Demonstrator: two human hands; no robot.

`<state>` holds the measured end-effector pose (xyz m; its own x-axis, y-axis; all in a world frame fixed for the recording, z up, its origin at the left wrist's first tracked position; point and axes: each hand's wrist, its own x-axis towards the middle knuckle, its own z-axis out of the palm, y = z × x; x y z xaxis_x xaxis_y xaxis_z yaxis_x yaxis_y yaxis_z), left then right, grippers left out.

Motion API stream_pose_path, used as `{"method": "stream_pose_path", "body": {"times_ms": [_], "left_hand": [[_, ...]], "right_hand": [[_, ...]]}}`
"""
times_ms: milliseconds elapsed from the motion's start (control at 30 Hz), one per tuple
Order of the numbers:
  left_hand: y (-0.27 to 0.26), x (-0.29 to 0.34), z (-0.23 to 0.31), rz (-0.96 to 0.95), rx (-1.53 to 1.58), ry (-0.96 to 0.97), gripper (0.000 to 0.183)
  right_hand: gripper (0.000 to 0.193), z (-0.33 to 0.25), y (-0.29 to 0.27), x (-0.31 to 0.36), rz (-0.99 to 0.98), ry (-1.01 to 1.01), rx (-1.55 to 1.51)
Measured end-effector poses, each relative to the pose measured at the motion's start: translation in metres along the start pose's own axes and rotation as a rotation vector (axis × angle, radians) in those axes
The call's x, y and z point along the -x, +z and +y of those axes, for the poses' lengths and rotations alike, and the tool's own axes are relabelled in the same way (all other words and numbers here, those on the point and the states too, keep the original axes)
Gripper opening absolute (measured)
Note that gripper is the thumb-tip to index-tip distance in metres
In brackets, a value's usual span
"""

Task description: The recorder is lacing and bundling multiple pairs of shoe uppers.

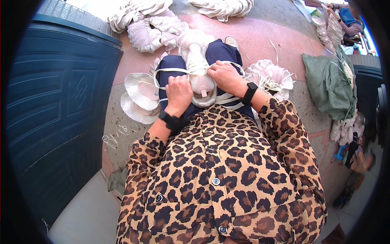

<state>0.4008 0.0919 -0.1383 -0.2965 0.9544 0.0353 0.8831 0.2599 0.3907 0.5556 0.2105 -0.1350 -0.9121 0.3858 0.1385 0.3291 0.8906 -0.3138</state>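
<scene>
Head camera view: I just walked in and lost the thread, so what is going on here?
A seated person in a leopard-print shirt holds a bundle of pale shoe pieces on their lap. The left hand grips a white strap wrapped round the bundle, and the right hand presses on its top. More pale bundles lie on the ground ahead, and loose pieces sit by the left knee.

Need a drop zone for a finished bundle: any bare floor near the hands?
Bare pinkish floor lies ahead-right, between the far pale piles, the ruffled pile and the green sack. Crowded: the lap, where left hand and right hand hold a strapped bundle; shell pieces on the left.
</scene>
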Motion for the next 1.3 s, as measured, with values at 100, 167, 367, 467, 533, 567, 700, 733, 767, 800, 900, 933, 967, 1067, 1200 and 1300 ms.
{"method": "stream_pose_path", "body": {"times_ms": [100, 167, 367, 467, 533, 567, 700, 733, 767, 800, 900, 933, 967, 1067, 1200, 1300], "left_hand": [[0.003, -0.005, -0.003, -0.04, 0.414, -0.161, 0.013], [-0.002, -0.005, -0.002, -0.006, 0.44, -0.154, 0.013], [-0.027, -0.037, 0.007, 0.096, 0.294, 0.103, 0.011], [-0.022, -0.084, 0.019, -0.145, 0.51, 0.1, 0.022], [-0.014, -0.109, 0.034, -0.476, 0.587, 0.015, 0.033], [-0.012, -0.119, 0.041, -0.642, 0.559, -0.055, 0.041], [-0.01, -0.142, 0.055, -0.944, 0.421, -0.18, 0.045], [-0.01, -0.144, 0.055, -0.97, 0.45, -0.239, 0.044], [-0.01, -0.144, 0.052, -0.999, 0.51, -0.276, 0.043], [-0.01, -0.145, 0.046, -0.989, 0.47, -0.297, 0.043], [-0.013, -0.142, 0.02, -0.924, 1.048, -0.454, 0.03], [-0.011, -0.142, 0.013, -0.927, 1.066, -0.456, 0.03], [-0.009, -0.141, 0.011, -0.953, 1.16, -0.49, 0.029], [-0.002, -0.138, 0.018, -0.889, 1.259, -0.566, 0.018], [0.007, -0.131, 0.05, -1.044, 0.871, -0.768, 0.005], [-0.001, -0.117, 0.05, -0.85, 0.721, -0.556, 0.011]], "right_hand": [[0.015, -0.006, -0.001, -0.007, -0.186, 0.018, 0.152], [0.014, -0.006, -0.001, -0.009, -0.214, 0.031, 0.158], [0.009, -0.001, 0.005, 0.002, -0.003, 0.058, 0.073], [0.008, -0.005, 0.005, 0.006, 0.073, 0.068, 0.128], [0.008, -0.011, 0.003, 0.005, 0.026, 0.06, 0.159], [0.008, -0.013, 0.001, 0.004, 0.084, 0.039, 0.146], [0.007, -0.013, -0.001, 0.005, 0.112, 0.029, 0.118], [0.007, -0.012, 0.0, 0.006, 0.108, 0.02, 0.1], [0.006, -0.012, -0.002, 0.005, 0.085, 0.024, 0.103], [0.006, -0.012, -0.002, 0.005, 0.098, 0.017, 0.1], [0.007, -0.017, -0.02, -0.003, 0.109, -0.079, -0.03], [0.007, -0.02, -0.031, -0.005, 0.189, -0.115, -0.042], [0.005, -0.022, -0.047, -0.007, 0.41, -0.133, -0.092], [0.004, -0.027, -0.102, -0.019, 0.82, -0.126, -0.103], [0.006, -0.02, -0.166, -0.018, 1.179, -0.086, 0.069], [0.013, -0.022, -0.187, -0.015, 1.388, -0.085, -0.092]]}}
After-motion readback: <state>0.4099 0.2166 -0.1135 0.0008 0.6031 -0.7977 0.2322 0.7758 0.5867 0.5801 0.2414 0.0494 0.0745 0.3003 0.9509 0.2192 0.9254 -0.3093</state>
